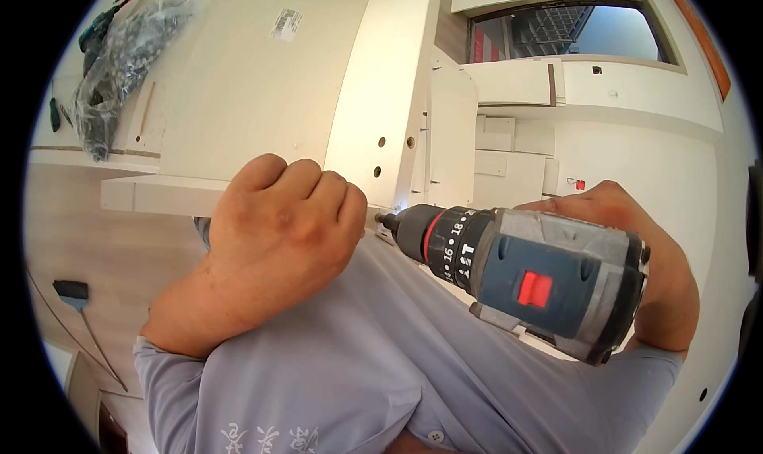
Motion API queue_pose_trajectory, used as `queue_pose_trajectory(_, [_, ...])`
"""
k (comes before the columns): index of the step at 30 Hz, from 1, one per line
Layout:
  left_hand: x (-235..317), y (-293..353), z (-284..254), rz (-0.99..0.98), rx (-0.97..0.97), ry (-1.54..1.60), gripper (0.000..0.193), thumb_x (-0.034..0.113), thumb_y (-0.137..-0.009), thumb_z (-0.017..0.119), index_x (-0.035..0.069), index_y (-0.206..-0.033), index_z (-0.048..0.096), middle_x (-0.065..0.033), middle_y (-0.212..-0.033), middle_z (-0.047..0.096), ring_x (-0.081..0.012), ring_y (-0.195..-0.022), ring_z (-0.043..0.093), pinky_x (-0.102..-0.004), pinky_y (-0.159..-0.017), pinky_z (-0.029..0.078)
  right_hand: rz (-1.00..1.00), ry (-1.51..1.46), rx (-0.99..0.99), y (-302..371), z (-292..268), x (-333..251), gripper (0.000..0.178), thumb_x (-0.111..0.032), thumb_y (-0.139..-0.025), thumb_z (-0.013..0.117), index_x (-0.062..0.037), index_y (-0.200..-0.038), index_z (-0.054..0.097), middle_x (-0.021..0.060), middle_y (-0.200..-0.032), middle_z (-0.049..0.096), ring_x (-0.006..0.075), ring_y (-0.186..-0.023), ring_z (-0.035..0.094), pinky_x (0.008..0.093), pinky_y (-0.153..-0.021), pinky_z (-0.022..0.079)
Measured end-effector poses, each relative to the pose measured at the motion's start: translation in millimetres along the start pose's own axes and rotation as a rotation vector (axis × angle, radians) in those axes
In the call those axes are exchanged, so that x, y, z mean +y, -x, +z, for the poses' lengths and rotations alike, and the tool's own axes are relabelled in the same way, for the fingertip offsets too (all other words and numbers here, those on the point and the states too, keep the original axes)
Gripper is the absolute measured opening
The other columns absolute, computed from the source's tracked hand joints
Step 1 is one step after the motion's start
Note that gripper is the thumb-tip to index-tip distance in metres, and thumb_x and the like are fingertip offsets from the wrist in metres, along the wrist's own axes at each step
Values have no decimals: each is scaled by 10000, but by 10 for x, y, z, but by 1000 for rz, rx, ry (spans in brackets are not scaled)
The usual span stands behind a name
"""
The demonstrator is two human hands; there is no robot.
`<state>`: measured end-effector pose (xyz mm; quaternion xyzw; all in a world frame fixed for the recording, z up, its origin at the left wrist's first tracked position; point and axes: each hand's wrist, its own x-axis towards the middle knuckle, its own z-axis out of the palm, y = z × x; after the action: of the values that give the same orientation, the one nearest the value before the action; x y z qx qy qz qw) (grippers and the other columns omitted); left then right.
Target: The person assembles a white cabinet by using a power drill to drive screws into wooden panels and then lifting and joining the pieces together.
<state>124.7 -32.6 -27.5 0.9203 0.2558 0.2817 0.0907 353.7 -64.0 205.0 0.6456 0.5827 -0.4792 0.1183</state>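
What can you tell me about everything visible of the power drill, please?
The power drill has a dark blue and grey casing, apparently plastic, with a red slider on top. In front come a black marked collar, a thin red ring and a black chuck with a dark bit. It points left, toward the left hand and white panel; bit contact is unclear. The right hand holds it; the handle is hidden.
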Motion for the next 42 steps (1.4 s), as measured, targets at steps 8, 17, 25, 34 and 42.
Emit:
queue_pose_trajectory(8, [-15, 0, -16, 27, -17, -21, 194, 228, -715, 691, 111, -729, 537, -9, -694, 487, -179, -666, 511, -341, -641, 401, -20, 34, 31, -18, 41, -7, 683, -202, -616, 850, -75, -1267, 691, 127, -959, 760, 308, -823, 739, 324, -772, 564])
queue_pose_trajectory(17, [-36, -11, 101, 58, 121, 10, 156, 133, -618, 621, 124, -621, 464, -2, -611, 406, -160, -617, 454, -315, -575, 337, -10, 68, 60, -38, 87, 24, 663, -206, -607, 866, -77, -1237, 702, 120, -919, 758, 288, -808, 753, 324, -765, 573])
queue_pose_trajectory(25, [-9, -5, 101, 52, 120, 5, 154, 134, -610, 618, 123, -620, 464, -2, -612, 409, -161, -617, 456, -312, -579, 345, 41, 56, 78, -49, 127, -26, 642, -199, -619, 871, -77, -1228, 705, 118, -940, 764, 273, -833, 755, 323, -776, 573])
queue_pose_trajectory(34, [28, -25, 10, 26, 58, -50, 216, 223, -720, 735, 124, -711, 543, 8, -660, 488, -178, -668, 540, -335, -634, 424, -175, 80, 55, -52, 28, 106, 456, -148, -635, 860, 0, -1041, 718, 140, -889, 741, 262, -767, 711, 341, -756, 569])
queue_pose_trajectory(42, [66, -21, -200, 20, -43, -94, 316, 204, -681, 837, 123, -876, 601, 4, -776, 594, -201, -773, 606, -354, -716, 474, -494, 585, 349, 257, -217, 166, 565, -106, -682, 874, 17, -1176, 628, 110, -1007, 731, 198, -861, 693, 336, -784, 574])
